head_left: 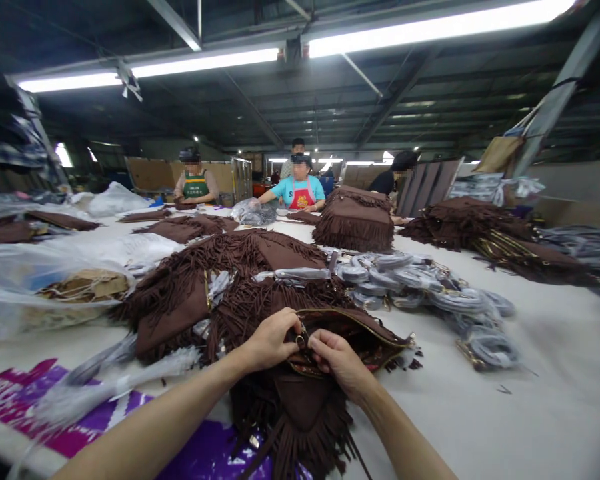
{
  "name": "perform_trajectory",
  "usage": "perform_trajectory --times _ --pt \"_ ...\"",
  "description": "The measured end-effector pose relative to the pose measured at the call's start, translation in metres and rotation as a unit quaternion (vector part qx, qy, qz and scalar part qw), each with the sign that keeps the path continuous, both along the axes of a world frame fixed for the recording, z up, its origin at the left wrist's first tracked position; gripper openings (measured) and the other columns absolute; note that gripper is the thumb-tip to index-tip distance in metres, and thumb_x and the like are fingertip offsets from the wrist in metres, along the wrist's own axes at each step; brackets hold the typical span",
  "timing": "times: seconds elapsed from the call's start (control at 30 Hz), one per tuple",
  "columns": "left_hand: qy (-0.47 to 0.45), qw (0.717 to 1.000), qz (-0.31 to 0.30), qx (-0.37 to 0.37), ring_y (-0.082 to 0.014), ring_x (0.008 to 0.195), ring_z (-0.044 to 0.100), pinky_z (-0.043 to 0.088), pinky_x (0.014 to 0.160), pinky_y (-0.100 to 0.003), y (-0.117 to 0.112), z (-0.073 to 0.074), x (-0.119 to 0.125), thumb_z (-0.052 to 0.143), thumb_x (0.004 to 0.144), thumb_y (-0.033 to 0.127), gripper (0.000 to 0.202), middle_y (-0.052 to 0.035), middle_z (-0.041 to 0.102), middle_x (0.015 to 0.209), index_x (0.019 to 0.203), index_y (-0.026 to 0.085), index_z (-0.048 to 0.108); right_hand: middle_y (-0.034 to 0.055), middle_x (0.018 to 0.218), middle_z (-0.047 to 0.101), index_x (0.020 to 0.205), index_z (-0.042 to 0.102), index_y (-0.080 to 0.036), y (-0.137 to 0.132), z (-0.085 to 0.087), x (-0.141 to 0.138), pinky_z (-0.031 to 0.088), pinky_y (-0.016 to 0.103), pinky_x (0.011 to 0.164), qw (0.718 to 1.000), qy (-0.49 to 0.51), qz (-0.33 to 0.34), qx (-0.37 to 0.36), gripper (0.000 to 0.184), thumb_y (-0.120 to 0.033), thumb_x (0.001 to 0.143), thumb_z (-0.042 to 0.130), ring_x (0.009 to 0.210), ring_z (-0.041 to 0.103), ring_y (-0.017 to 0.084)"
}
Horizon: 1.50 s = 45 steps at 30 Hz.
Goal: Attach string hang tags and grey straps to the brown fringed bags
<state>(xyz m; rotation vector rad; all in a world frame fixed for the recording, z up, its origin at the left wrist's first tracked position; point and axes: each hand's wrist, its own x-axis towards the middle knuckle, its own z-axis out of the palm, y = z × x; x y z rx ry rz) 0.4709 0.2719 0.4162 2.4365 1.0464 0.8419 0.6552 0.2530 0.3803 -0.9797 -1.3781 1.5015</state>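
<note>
A dark brown fringed bag lies in front of me with its gold zip unzipped and its mouth gaping. My left hand is closed on the left end of the bag's opening, thumb and fingertips beside a small gold ring. Close by on the near rim, my right hand pinches with thumb and forefinger. Whatever small part sits between those fingertips is too hidden to make out. The bag's lining shows dark and patterned inside the mouth, and long fringe hangs towards me.
Brown fringed bags pile up behind and left. Wrapped grey straps lie to the right, a stacked bag pile beyond. Clear plastic and a purple printed bag are at left. Several people work across the table.
</note>
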Motion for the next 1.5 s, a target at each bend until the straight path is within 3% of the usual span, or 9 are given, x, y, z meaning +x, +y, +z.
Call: perform_trajectory --times 0.23,0.43,0.7,0.93,1.03,1.2,1.3,1.4,1.5 --pt "-0.07 0.997 0.017 -0.012 -0.0161 0.084 0.053 0.043 0.076 -0.026 -0.002 -0.01 0.004 0.058 0.07 0.002 0.016 -0.0022 0.057 0.085 0.074 0.017 0.056 -0.0068 0.055 0.04 0.067 0.049 -0.021 -0.009 0.0 0.002 0.02 0.024 0.048 0.997 -0.068 -0.02 0.041 0.032 -0.051 0.075 0.058 0.049 0.029 0.01" --pt "-0.072 0.997 0.028 -0.021 -0.0157 0.082 0.053 0.042 0.075 -0.026 0.002 -0.01 0.002 0.06 0.069 0.001 0.016 -0.0015 0.058 0.084 0.073 0.017 0.058 -0.0032 0.059 0.047 0.061 0.05 -0.021 -0.014 -0.004 0.008 0.03 0.028 0.057 0.975 -0.154 -0.088 0.136 0.025 -0.04 0.077 0.054 0.06 0.04 0.015" --pt "-0.086 0.996 0.012 -0.027 -0.0156 0.083 0.055 0.042 0.076 -0.025 0.003 -0.01 0.001 0.062 0.069 0.003 0.015 -0.0012 0.059 0.084 0.075 0.017 0.06 0.0012 0.069 0.056 0.066 0.054 -0.021 -0.013 -0.007 -0.001 0.037 0.031 0.066 0.952 -0.209 -0.112 0.193 0.025 -0.04 0.081 0.047 0.07 0.051 0.02" --pt "-0.032 0.998 -0.039 -0.025 -0.0155 0.081 0.057 0.044 0.076 -0.024 0.007 -0.007 -0.005 0.05 0.071 0.0 0.021 -0.0034 0.06 0.085 0.073 0.016 0.063 0.003 0.073 0.056 0.067 0.055 -0.021 -0.01 -0.014 -0.013 0.039 0.031 0.069 0.931 -0.23 -0.157 0.238 0.022 -0.033 0.083 0.045 0.073 0.055 0.021" --pt "0.009 1.0 -0.023 -0.016 -0.0178 0.084 0.057 0.045 0.078 -0.027 0.007 -0.006 -0.004 0.049 0.077 0.006 0.016 -0.0053 0.06 0.087 0.071 0.016 0.059 0.0033 0.072 0.058 0.068 0.056 -0.021 -0.013 -0.014 -0.015 0.04 0.03 0.069 0.921 -0.236 -0.175 0.256 0.02 -0.026 0.084 0.045 0.072 0.057 0.021" --pt "-0.013 0.997 -0.028 -0.069 -0.0209 0.108 0.055 0.043 0.095 -0.032 -0.002 0.02 0.003 0.045 0.084 0.013 0.013 -0.0092 0.058 0.116 0.076 0.019 0.053 0.003 0.08 0.057 0.078 0.059 -0.02 -0.022 -0.003 -0.02 0.041 0.027 0.067 0.89 -0.21 -0.228 0.335 0.01 -0.017 0.081 0.05 0.071 0.055 0.018" --pt "-0.032 0.992 -0.068 -0.104 -0.0233 0.132 0.041 0.033 0.109 -0.035 -0.006 0.045 0.015 0.048 0.083 0.016 0.01 -0.0092 0.047 0.14 0.075 0.019 0.053 0.0022 0.083 0.06 0.089 0.063 -0.02 -0.025 0.006 -0.022 0.042 0.026 0.066 0.898 -0.136 -0.221 0.355 0.011 -0.02 0.083 0.053 0.07 0.054 0.017" --pt "-0.016 0.986 -0.12 -0.118 -0.0237 0.136 0.038 0.032 0.11 -0.037 0.001 0.065 0.036 0.049 0.079 0.013 0.009 -0.0068 0.042 0.148 0.075 0.019 0.055 0.0015 0.077 0.062 0.084 0.064 -0.019 -0.021 0.01 -0.018 0.044 0.026 0.068 0.927 -0.034 -0.211 0.307 0.018 -0.033 0.088 0.054 0.072 0.055 0.017" --pt "0.033 0.975 -0.177 -0.127 -0.0232 0.123 0.052 0.043 0.1 -0.032 0.033 0.073 0.068 0.052 0.076 0.013 0.009 -0.0057 0.058 0.132 0.073 0.017 0.06 -0.0035 0.057 0.053 0.072 0.061 -0.018 -0.013 0.007 -0.008 0.037 0.023 0.051 0.949 0.039 -0.232 0.21 0.031 -0.047 0.084 0.061 0.052 0.044 0.012"
